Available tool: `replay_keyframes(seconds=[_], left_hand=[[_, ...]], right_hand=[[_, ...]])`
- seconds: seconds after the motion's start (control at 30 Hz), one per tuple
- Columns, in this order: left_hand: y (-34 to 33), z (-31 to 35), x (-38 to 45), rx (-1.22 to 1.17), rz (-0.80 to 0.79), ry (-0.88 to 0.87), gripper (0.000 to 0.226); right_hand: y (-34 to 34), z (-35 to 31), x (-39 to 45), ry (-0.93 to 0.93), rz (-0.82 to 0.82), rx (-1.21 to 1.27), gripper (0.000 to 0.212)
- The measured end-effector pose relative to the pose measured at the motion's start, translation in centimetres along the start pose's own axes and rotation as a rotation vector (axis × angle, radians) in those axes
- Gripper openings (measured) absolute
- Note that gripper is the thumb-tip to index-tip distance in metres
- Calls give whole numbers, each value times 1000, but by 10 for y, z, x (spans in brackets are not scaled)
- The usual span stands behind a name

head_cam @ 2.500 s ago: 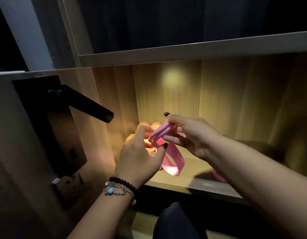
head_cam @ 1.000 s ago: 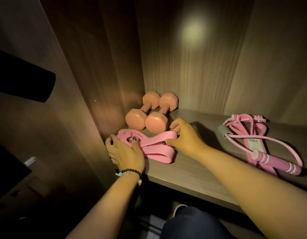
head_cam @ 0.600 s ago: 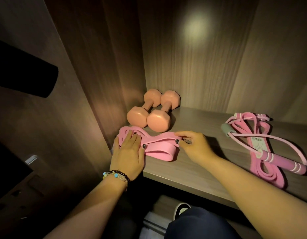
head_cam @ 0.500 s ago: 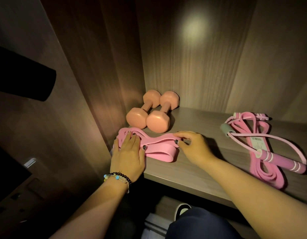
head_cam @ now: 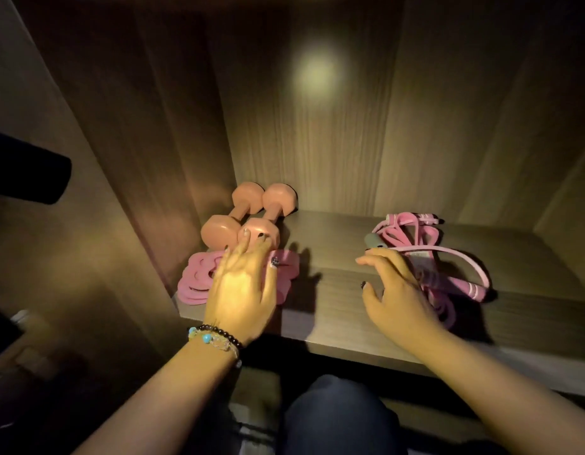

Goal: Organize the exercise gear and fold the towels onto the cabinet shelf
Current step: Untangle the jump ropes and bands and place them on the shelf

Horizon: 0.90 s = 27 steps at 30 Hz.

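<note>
Neither grip holds anything: the left hand lies flat, fingers spread, over a folded pink band at the left front of the cabinet shelf, its fingertips reaching the near end of two peach dumbbells that sit side by side in the back left corner against the side wall. The right hand hovers open, fingers loosely curled, at the near edge of a pink skipping rope bundled on the right half of the shelf. A beaded bracelet circles the left wrist. The wood-grain back panel carries a round spot of light; the rest of the cabinet is dim. Dark trousers show below the shelf edge.
</note>
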<state>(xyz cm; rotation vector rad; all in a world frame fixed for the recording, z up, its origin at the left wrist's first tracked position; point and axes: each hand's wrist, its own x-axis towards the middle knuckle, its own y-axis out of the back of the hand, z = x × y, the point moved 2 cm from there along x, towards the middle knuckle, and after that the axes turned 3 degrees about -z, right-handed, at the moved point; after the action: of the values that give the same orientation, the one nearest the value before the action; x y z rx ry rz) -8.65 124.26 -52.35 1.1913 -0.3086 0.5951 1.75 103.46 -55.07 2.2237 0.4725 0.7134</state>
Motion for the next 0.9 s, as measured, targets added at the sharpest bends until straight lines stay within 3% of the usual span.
replay_keyframes(seconds=[0.23, 0.37, 0.47, 0.53, 0.6, 0.73, 0.8, 0.9], left_hand=[[-40, 97, -8, -531, -3, 77, 64], [-78, 125, -6, -656, -32, 235, 64], [-105, 128, 5, -587, -140, 248, 63], [-117, 126, 15, -517, -222, 278, 59], [-130, 131, 23, -489, -289, 329, 52], [-150, 149, 25, -545, -379, 366, 44], [-157, 162, 21, -480, -432, 336, 55], [-159, 182, 16, -157, -507, 199, 81]], right_hand=[[41, 73, -40, -170, 259, -228, 38], [43, 99, -38, -469, 208, -127, 51], [39, 103, -27, -462, 54, -143, 40], [37, 103, -25, -435, 63, -16, 31], [42, 105, -25, -505, 200, 186, 28], [56, 117, -30, -703, 662, 420, 30], [61, 120, -34, -727, 846, 485, 32], [69, 120, -36, -753, 1053, 598, 37]])
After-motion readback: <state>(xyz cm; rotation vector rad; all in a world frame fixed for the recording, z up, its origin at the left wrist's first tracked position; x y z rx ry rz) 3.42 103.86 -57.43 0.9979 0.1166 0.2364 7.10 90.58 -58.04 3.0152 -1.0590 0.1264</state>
